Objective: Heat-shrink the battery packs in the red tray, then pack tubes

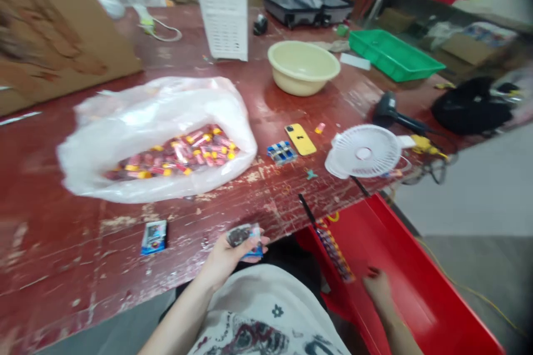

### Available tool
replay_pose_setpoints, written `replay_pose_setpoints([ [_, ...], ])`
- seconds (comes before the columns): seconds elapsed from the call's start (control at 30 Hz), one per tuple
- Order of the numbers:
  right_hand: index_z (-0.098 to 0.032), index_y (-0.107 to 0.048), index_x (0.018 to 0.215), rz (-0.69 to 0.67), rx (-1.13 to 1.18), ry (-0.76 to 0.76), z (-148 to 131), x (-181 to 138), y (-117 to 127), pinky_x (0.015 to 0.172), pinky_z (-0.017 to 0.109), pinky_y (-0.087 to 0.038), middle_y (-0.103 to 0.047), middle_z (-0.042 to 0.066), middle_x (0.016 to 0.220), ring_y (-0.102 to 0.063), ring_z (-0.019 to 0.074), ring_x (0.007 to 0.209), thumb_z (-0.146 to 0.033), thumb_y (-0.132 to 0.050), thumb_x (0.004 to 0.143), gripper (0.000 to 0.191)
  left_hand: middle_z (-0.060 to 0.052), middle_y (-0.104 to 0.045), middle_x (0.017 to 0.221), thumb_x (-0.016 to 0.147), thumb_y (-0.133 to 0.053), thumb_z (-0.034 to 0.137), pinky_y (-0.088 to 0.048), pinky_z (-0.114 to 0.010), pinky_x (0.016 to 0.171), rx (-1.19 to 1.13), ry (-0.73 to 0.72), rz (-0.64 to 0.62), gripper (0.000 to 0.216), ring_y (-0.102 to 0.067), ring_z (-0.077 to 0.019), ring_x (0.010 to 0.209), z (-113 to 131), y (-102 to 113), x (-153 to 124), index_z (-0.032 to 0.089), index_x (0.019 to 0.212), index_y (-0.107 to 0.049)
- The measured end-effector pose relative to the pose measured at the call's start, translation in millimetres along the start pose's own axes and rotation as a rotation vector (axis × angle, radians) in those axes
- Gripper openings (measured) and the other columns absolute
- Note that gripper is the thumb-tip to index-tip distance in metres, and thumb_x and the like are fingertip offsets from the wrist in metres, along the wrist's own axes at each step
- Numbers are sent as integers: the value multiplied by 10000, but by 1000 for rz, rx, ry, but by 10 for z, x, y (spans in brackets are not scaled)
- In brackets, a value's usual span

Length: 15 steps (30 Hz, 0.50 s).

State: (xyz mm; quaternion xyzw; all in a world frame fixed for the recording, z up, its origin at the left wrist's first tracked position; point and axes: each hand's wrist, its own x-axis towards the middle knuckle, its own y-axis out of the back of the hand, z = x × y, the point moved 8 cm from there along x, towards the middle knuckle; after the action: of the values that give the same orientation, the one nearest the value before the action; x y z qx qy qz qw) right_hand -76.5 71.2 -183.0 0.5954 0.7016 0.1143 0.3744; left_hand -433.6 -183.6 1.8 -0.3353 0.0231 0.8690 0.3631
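Note:
My left hand (237,247) is closed on a small clear-and-blue packet (255,233) at the table's front edge; something dark shows inside it. Over the red bin (420,266) at the lower right is my right hand (378,284), blurred, its fingers curled together. What they hold, if anything, I cannot make out. Left of that hand, and apart from it, a strip of purple and yellow pieces (335,249) lies along the bin's inner side. A similar blue packet (154,237) rests on the table to the left. Behind it, a white plastic bag (158,105) lies open around several pink, yellow-capped pieces (183,152).
On the red table (104,266) are a cream basin (303,75), a yellow phone (300,139), blue packs (281,152), a white fan (364,151) and a black hair dryer (389,111). Cardboard (62,39), a green tray (393,55) and an open suitcase (308,8) stand farther back.

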Motion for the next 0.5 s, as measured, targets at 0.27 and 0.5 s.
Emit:
replay_pose_setpoints([
  [0.27, -238, -586, 986, -415, 116, 1348, -2954, -1551, -1497, 870, 446, -507, -645, 98, 987, -606, 237, 963, -175, -477, 847, 188, -82, -741, 737, 499, -916, 400, -560, -262, 630, -196, -102, 270, 464, -696, -183, 668, 24, 721, -135, 109, 805, -725],
  [0.5, -160, -577, 1156, -828, -149, 1779, -3954, -3352, -3109, 1027, 422, -453, -613, 143, 1233, -547, 239, 1193, -20, -424, 822, 393, -94, -753, 820, 527, -906, 410, -573, -256, 606, -337, -181, 556, 499, -720, -201, 714, 65, 1328, -693, 129, 879, -692],
])
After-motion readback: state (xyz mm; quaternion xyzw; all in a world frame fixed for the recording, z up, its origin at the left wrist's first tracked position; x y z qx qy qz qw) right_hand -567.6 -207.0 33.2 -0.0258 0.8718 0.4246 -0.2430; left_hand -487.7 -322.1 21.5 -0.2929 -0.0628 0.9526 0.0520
